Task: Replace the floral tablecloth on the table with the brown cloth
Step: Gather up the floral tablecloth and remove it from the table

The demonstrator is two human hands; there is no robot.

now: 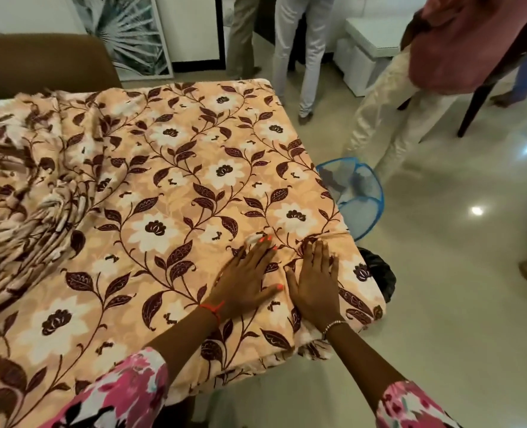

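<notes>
The floral tablecloth, peach with white flowers and dark brown leaves, covers the table. It lies flat on the right half and is bunched in thick folds at the left. My left hand and my right hand lie flat side by side on the cloth near the table's right front corner, fingers straight and pointing away from me. A small ridge of cloth runs just beyond my right fingertips. No plain brown cloth shows in this view.
A blue mesh basket stands on the floor at the table's right edge, with a dark bundle nearer the corner. Several people stand beyond the table and to the right. A brown chair back stands at the far left.
</notes>
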